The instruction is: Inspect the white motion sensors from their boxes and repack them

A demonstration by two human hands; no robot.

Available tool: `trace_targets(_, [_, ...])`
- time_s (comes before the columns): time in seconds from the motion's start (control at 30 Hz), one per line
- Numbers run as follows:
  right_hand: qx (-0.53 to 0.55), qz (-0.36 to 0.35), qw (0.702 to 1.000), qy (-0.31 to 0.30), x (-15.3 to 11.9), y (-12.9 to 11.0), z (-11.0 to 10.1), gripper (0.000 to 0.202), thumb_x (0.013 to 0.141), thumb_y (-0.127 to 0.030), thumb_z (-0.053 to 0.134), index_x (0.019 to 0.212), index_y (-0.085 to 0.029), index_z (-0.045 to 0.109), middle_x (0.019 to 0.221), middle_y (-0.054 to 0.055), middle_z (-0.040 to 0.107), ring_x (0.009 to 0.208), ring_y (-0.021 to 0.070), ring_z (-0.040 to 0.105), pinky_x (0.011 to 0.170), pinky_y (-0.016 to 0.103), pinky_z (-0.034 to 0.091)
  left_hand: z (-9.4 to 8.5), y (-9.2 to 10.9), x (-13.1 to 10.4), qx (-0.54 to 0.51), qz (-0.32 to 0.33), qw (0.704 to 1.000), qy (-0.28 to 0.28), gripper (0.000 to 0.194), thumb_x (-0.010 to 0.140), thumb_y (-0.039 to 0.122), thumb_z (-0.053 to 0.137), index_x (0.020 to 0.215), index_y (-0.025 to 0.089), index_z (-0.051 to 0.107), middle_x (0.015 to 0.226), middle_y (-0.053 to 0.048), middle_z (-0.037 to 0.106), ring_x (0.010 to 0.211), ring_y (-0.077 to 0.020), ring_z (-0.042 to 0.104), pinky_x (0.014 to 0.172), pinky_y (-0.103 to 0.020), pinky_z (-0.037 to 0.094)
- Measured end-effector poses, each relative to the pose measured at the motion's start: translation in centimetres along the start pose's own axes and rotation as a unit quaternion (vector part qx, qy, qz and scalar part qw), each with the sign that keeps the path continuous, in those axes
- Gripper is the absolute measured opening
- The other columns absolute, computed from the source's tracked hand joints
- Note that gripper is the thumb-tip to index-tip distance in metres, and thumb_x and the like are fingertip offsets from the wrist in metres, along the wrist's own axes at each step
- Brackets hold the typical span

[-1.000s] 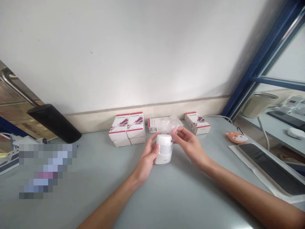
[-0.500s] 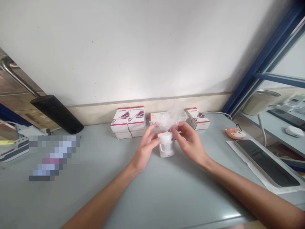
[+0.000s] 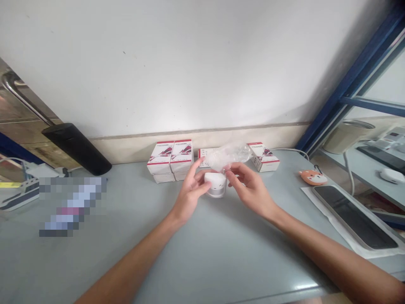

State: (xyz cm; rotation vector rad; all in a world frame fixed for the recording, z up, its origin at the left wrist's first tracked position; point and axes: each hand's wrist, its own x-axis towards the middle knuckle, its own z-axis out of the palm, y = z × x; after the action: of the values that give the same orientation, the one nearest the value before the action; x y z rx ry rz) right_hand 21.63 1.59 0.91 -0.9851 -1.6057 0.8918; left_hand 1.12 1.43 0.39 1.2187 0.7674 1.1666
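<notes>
A white motion sensor (image 3: 215,182) with a rounded top and a curved window is tilted so that its top end faces me. My left hand (image 3: 189,192) grips it from the left, thumb on its front and index finger raised. At its upper right edge, my right hand (image 3: 248,183) pinches with thumb and index finger. A small light piece shows at those fingertips, too small to name. A crumpled clear plastic bag (image 3: 226,155) lies right behind the hands; whether the right fingers touch it, I cannot tell.
Red-and-white boxes (image 3: 171,158) stand stacked by the wall, with another box (image 3: 264,157) farther right. An orange animal-faced case (image 3: 313,177) and a phone (image 3: 354,215) are at right. A black padded handle (image 3: 76,148) and a power strip (image 3: 20,194) occupy the left.
The sensor has tipped, showing more of its top and less of its front window, and shifted slightly left. Both hands moved with it. The plastic bag behind has spread a little to the right.
</notes>
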Motion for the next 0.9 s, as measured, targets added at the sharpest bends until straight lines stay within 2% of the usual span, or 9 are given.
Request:
trace_targets(0.07, [-0.013,0.001,1.0,-0.012,0.0,0.2,0.1,0.025,0.106,-0.046,0.057,0.113,-0.025,0.069,0.111,0.004,0.073,0.097,0.0196,0.069,0.084,0.033,0.058,0.1,0.0,0.0,0.009,-0.003,1.0,0.009,0.064,0.099,0.039,0.068,0.158,0.033,0.043,0.134,-0.007,0.071,0.124,-0.0278,0.063,0.105,-0.041,0.044])
trace_targets(0.17, [-0.054,-0.034,0.998,-0.008,-0.3,0.3,0.3,0.021,0.106,-0.043,0.058,0.11,-0.025,0.068,0.108,0.004,0.074,0.096,0.0193,0.069,0.085,0.033,0.058,0.4,0.2,0.0,0.009,-0.005,1.0,0.027,0.059,0.1,0.044,0.067,0.155,0.031,0.048,0.13,-0.007,0.072,0.125,-0.0283,0.063,0.108,-0.042,0.043])
trace_targets(0.3, [-0.129,-0.082,0.988,0.006,-0.7,0.3,0.4,0.018,0.107,-0.039,0.057,0.114,-0.025,0.066,0.109,0.005,0.073,0.092,0.0187,0.069,0.078,0.031,0.058,0.6,0.7,0.0,-0.004,-0.017,0.999,0.032,0.06,0.094,0.038,0.076,0.149,0.031,0.053,0.124,-0.006,0.072,0.12,-0.0263,0.064,0.1,-0.038,0.048])
trace_targets(0.5, [-0.185,-0.109,0.977,-0.004,-1.0,0.5,0.2,0.018,0.108,-0.039,0.055,0.117,-0.026,0.062,0.114,0.006,0.07,0.091,0.0191,0.068,0.071,0.031,0.057,0.6,0.4,-0.1,-0.027,0.004,0.998,0.056,0.041,0.091,0.034,0.08,0.125,0.032,0.058,0.12,-0.001,0.07,0.108,-0.0185,0.065,0.089,-0.031,0.05])
trace_targets(0.63, [-0.191,-0.109,0.975,-0.024,-1.2,0.4,0.2,0.018,0.109,-0.04,0.051,0.117,-0.027,0.061,0.113,0.007,0.069,0.089,0.0205,0.068,0.069,0.033,0.058,0.7,0.3,0.0,0.0,0.0,0.998,0.058,0.025,0.093,0.039,0.078,0.107,0.027,0.062,0.112,-0.001,0.07,0.104,-0.0181,0.064,0.087,-0.03,0.049])
trace_targets(0.8, [-0.215,-0.093,0.972,-0.022,-1.5,0.2,0.4,0.019,0.108,-0.042,0.053,0.116,-0.027,0.063,0.112,0.008,0.07,0.079,0.0201,0.066,0.058,0.032,0.056,0.6,0.0,0.2,0.01,-0.012,0.997,0.08,0.029,0.094,0.044,0.076,0.117,0.026,0.07,0.128,-0.005,0.067,0.115,-0.0218,0.062,0.091,-0.032,0.049])
trace_targets(0.9, [-0.218,-0.084,0.972,-0.021,-1.5,0.2,0.5,0.019,0.107,-0.043,0.054,0.114,-0.028,0.063,0.113,0.007,0.07,0.079,0.0196,0.066,0.055,0.031,0.054,0.5,-0.1,0.2,-0.007,-0.018,0.998,0.056,0.026,0.095,0.045,0.075,0.109,0.023,0.072,0.117,-0.005,0.069,0.108,-0.0204,0.062,0.09,-0.032,0.048])
